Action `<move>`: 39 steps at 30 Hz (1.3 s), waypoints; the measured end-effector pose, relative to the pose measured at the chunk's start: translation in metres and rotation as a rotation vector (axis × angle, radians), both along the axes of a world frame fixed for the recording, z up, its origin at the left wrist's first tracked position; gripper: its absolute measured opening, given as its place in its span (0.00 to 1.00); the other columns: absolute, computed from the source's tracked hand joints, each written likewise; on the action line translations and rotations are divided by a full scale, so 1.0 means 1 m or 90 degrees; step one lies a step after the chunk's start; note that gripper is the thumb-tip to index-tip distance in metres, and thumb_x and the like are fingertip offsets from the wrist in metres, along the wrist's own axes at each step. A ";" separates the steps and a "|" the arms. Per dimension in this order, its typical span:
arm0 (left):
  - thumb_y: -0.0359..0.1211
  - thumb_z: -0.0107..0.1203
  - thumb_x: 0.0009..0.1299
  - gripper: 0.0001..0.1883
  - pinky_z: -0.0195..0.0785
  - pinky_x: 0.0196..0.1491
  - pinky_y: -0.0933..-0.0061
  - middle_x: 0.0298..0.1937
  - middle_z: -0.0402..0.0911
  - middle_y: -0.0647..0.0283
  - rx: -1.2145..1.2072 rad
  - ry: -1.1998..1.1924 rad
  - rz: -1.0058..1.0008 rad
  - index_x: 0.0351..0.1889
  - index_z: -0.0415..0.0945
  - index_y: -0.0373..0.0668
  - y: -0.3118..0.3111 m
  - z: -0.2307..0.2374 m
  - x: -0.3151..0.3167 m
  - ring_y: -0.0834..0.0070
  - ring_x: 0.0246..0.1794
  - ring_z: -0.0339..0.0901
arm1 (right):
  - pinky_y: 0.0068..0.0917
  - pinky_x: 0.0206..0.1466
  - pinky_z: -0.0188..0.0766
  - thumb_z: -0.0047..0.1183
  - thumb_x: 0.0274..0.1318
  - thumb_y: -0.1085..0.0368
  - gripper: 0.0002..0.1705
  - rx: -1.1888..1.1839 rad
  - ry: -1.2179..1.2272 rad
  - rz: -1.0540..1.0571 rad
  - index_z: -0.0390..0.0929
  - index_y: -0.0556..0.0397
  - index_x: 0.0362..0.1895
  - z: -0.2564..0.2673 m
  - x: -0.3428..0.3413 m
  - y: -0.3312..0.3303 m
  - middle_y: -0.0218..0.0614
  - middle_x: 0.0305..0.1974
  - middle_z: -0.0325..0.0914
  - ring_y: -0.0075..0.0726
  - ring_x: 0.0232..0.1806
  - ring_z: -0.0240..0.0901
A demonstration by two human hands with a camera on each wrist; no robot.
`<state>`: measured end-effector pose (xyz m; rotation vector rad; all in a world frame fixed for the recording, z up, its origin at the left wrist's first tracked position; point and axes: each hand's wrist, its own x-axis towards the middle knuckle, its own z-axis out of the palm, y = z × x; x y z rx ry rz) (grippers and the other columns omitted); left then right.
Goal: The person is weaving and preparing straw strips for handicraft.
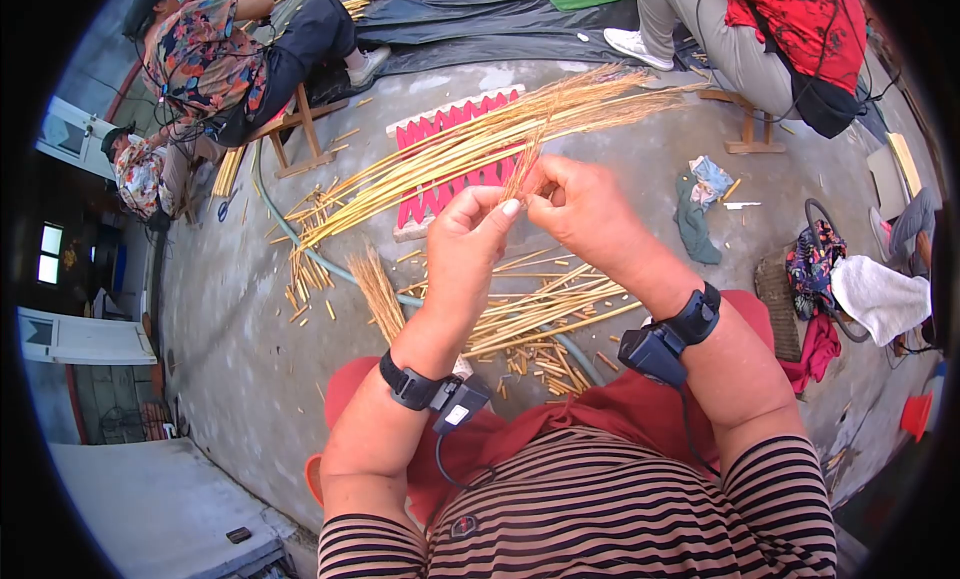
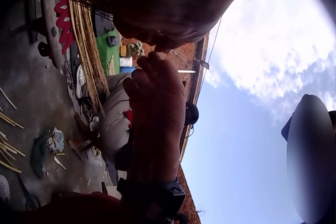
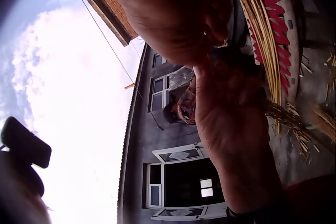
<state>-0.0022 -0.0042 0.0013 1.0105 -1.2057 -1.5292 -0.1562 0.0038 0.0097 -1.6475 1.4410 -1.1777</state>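
Both hands meet at the centre of the head view, the left hand (image 1: 468,241) and the right hand (image 1: 585,211) pinching a thin tuft of reddish-brown straw heads (image 1: 522,169) between thumbs and fingers. In the left wrist view the right hand (image 2: 155,98) has curled fingers close to the left. From the right wrist view, the left hand (image 3: 231,113) touches the right hand at the fingertips; what they grip is in shadow. Behind them, long yellow stalks (image 1: 400,177) with bushy ends lie across a pink zigzag rack (image 1: 413,207).
More stalks (image 1: 540,309) and short cut pieces (image 1: 550,364) lie on the concrete floor near the knees, beside an upright-leaning bundle (image 1: 377,291). A hose (image 1: 335,269) runs beneath. Cloths (image 1: 697,214) lie at right. People sit on wooden stools (image 1: 300,139) beyond.
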 end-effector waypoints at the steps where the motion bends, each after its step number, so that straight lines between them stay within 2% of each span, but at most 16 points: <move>1: 0.30 0.56 0.64 0.05 0.51 0.20 0.88 0.23 0.70 0.75 0.004 0.001 0.002 0.35 0.74 0.41 0.000 0.001 0.000 0.90 0.18 0.61 | 0.34 0.31 0.70 0.53 0.42 0.66 0.07 -0.019 0.026 -0.008 0.74 0.57 0.26 0.000 -0.001 0.000 0.44 0.25 0.76 0.45 0.27 0.75; 6: 0.31 0.55 0.64 0.04 0.51 0.19 0.88 0.22 0.71 0.73 0.027 0.025 -0.003 0.33 0.74 0.41 -0.001 0.001 0.000 0.89 0.17 0.62 | 0.37 0.32 0.70 0.52 0.44 0.66 0.05 -0.080 0.176 -0.063 0.74 0.54 0.26 -0.012 -0.011 -0.009 0.43 0.25 0.76 0.48 0.29 0.75; 9: 0.31 0.55 0.65 0.04 0.52 0.19 0.88 0.22 0.71 0.72 0.035 0.032 -0.012 0.33 0.74 0.41 0.000 0.003 0.001 0.88 0.18 0.63 | 0.39 0.32 0.70 0.52 0.43 0.68 0.06 -0.108 0.280 -0.153 0.73 0.54 0.29 -0.013 -0.025 -0.013 0.44 0.27 0.75 0.50 0.29 0.74; 12: 0.31 0.55 0.65 0.04 0.53 0.19 0.87 0.23 0.71 0.71 0.046 0.056 -0.021 0.33 0.74 0.41 0.000 0.006 0.006 0.87 0.18 0.64 | 0.32 0.27 0.69 0.52 0.49 0.67 0.07 -0.082 0.064 -0.136 0.75 0.54 0.34 -0.002 -0.033 -0.016 0.38 0.26 0.76 0.40 0.24 0.73; 15: 0.31 0.55 0.65 0.04 0.54 0.20 0.87 0.24 0.72 0.70 0.051 0.062 -0.026 0.34 0.74 0.40 -0.001 0.004 0.007 0.86 0.19 0.65 | 0.17 0.26 0.62 0.50 0.56 0.64 0.10 0.063 -0.329 0.015 0.76 0.54 0.40 0.017 -0.031 -0.011 0.29 0.29 0.75 0.17 0.22 0.65; 18: 0.31 0.55 0.65 0.05 0.55 0.21 0.86 0.24 0.72 0.70 0.056 0.054 -0.039 0.35 0.74 0.40 -0.001 0.003 0.006 0.85 0.20 0.65 | 0.11 0.27 0.60 0.49 0.58 0.63 0.12 0.022 -0.370 0.052 0.75 0.55 0.43 0.021 -0.030 -0.010 0.27 0.31 0.75 0.13 0.23 0.63; 20: 0.30 0.55 0.65 0.05 0.55 0.21 0.86 0.25 0.72 0.70 0.053 0.063 -0.066 0.36 0.73 0.40 -0.001 -0.002 0.003 0.85 0.20 0.65 | 0.12 0.25 0.60 0.51 0.57 0.64 0.09 -0.017 -0.379 0.028 0.76 0.56 0.40 0.027 -0.031 -0.012 0.24 0.27 0.73 0.13 0.22 0.63; 23: 0.30 0.55 0.65 0.07 0.61 0.25 0.85 0.29 0.75 0.69 0.050 0.028 -0.112 0.40 0.73 0.39 -0.002 -0.006 -0.002 0.84 0.24 0.70 | 0.11 0.24 0.59 0.53 0.55 0.65 0.07 -0.025 -0.375 0.017 0.77 0.55 0.35 0.029 -0.037 -0.018 0.23 0.25 0.72 0.12 0.21 0.62; 26: 0.29 0.54 0.65 0.10 0.67 0.33 0.83 0.34 0.77 0.66 -0.045 0.004 -0.091 0.43 0.73 0.39 -0.001 0.009 -0.031 0.82 0.30 0.74 | 0.11 0.24 0.59 0.53 0.55 0.65 0.06 -0.029 -0.381 0.023 0.76 0.55 0.32 0.030 -0.040 -0.020 0.23 0.24 0.72 0.12 0.21 0.62; 27: 0.28 0.54 0.65 0.11 0.70 0.40 0.80 0.38 0.78 0.64 -0.052 0.006 -0.100 0.45 0.72 0.38 -0.003 0.012 -0.032 0.80 0.35 0.75 | 0.10 0.23 0.59 0.53 0.55 0.66 0.06 -0.030 -0.385 0.028 0.76 0.54 0.30 0.030 -0.040 -0.020 0.23 0.24 0.72 0.12 0.21 0.62; 33: 0.27 0.55 0.64 0.10 0.68 0.36 0.81 0.35 0.77 0.66 -0.007 0.072 -0.083 0.43 0.72 0.37 -0.014 0.021 -0.044 0.82 0.31 0.73 | 0.11 0.23 0.58 0.53 0.55 0.66 0.06 -0.034 -0.409 0.012 0.74 0.55 0.29 0.031 -0.037 -0.018 0.23 0.23 0.71 0.12 0.21 0.62; 39: 0.27 0.53 0.64 0.06 0.66 0.30 0.82 0.31 0.76 0.66 -0.025 0.117 -0.053 0.39 0.74 0.37 -0.016 0.028 -0.055 0.83 0.26 0.71 | 0.12 0.23 0.59 0.52 0.55 0.69 0.03 -0.041 -0.424 0.005 0.73 0.56 0.31 0.030 -0.042 -0.018 0.24 0.25 0.71 0.13 0.21 0.62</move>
